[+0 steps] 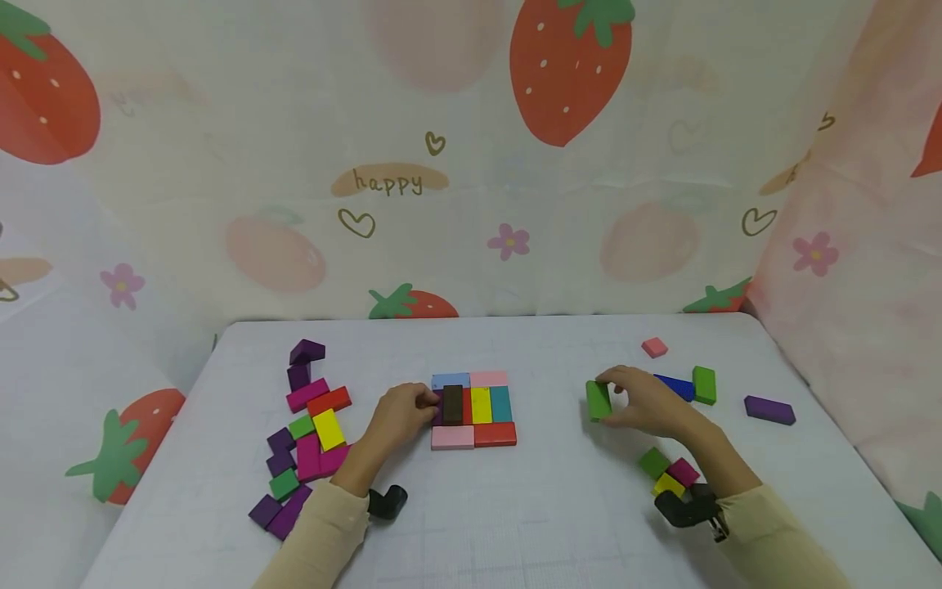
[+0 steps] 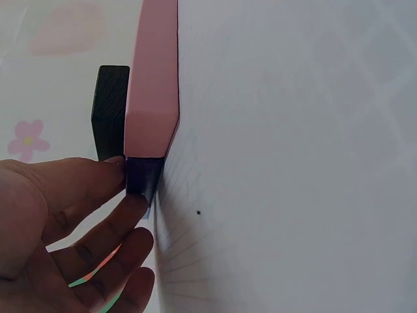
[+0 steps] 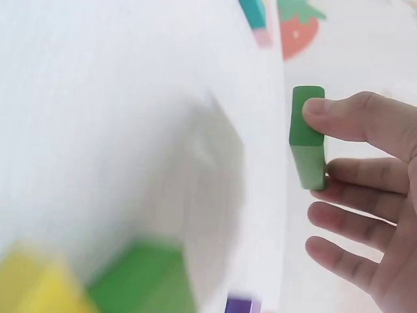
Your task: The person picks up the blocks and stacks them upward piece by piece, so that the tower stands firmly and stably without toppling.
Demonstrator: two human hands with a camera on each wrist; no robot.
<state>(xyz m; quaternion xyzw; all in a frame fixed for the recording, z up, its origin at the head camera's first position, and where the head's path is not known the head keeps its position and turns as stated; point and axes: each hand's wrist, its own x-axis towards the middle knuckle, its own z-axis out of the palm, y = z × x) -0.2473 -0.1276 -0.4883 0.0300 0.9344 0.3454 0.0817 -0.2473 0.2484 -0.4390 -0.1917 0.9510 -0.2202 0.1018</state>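
Near the middle of the table, coloured blocks lie packed into a flat rectangle, with a yellow block [image 1: 481, 406] and a red block [image 1: 495, 434] among them. A dark brown block [image 1: 452, 406] sits higher than its neighbours. At the rectangle's left side my left hand [image 1: 403, 415] pinches the end of a purple block [image 2: 144, 175], beside a pink block [image 2: 152, 85] in the left wrist view. Off to the right, my right hand [image 1: 642, 401] holds a green block [image 1: 598, 401] between thumb and fingers, raised above the table.
Loose purple, magenta, green, red and yellow blocks [image 1: 309, 454] cluster on the left. On the right lie a blue block [image 1: 675, 386], another green block [image 1: 704, 384], a purple block [image 1: 769, 410] and a small pink block [image 1: 654, 348]. A small group with a magenta block [image 1: 684, 471] sits near my right wrist.
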